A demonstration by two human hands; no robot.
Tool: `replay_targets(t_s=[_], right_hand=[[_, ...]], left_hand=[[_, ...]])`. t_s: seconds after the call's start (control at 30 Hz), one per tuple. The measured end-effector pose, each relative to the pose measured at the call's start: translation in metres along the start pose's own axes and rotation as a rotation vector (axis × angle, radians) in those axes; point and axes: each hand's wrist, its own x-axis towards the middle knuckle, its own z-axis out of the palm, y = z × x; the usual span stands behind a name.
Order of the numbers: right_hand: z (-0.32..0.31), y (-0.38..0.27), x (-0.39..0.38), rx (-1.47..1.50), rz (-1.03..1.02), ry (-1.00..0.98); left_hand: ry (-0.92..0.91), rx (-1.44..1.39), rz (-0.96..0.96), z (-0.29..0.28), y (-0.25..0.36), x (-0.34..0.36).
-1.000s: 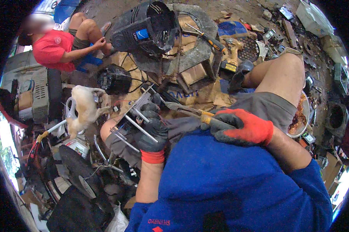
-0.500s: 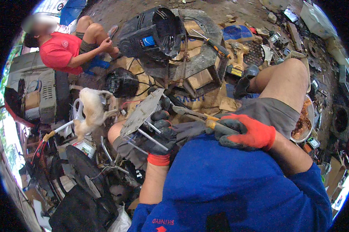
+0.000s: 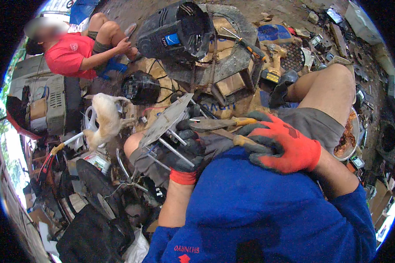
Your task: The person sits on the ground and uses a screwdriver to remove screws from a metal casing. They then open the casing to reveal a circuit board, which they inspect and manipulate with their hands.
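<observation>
My left hand (image 3: 186, 151), in a black-palmed glove with an orange cuff, is closed round a flat grey metal plate (image 3: 166, 120). Several thin metal rods (image 3: 175, 151) stick out from the plate toward me. In my orange-and-black gloved right hand (image 3: 280, 144) is a pair of snips (image 3: 221, 124) with worn yellow grips. The handles are spread apart, and the tips point left, close by the left hand's fingers and the plate's edge. Whether the tips touch a rod cannot be made out. Both hands are above my lap.
Ahead, a black plastic housing (image 3: 173, 33) leans on a grey polygonal frame (image 3: 237, 83). A screwdriver (image 3: 245, 44) and yellow cordless drill (image 3: 274, 63) lie beyond. A light-coloured animal (image 3: 104, 118) stands at left, near a seated person in red (image 3: 72, 55). Scrap (image 3: 96, 206) crowds the lower left.
The right hand has opened the snips' handles wider and lifted the upper grip. The plate has tilted slightly in my left hand, and the snips' tips are now nearer the left fingers.
</observation>
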Motion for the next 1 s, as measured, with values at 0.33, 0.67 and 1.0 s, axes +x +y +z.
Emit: replay_targets(t_s=[0.33,0.67,1.0], right_hand=[[0.001,-0.008,0.012,-0.160,-0.126,0.058],[-0.001,-0.010,0.014,-0.146,-0.108,0.001],[-0.006,0.039,-0.024,0.347,0.386,-0.001]], left_hand=[[-0.054,0.001,0.107,0.020,-0.006,0.008],[-0.263,-0.432,0.053,0.046,-0.005,0.004],[-0.211,0.008,0.269,0.065,0.021,0.019]])
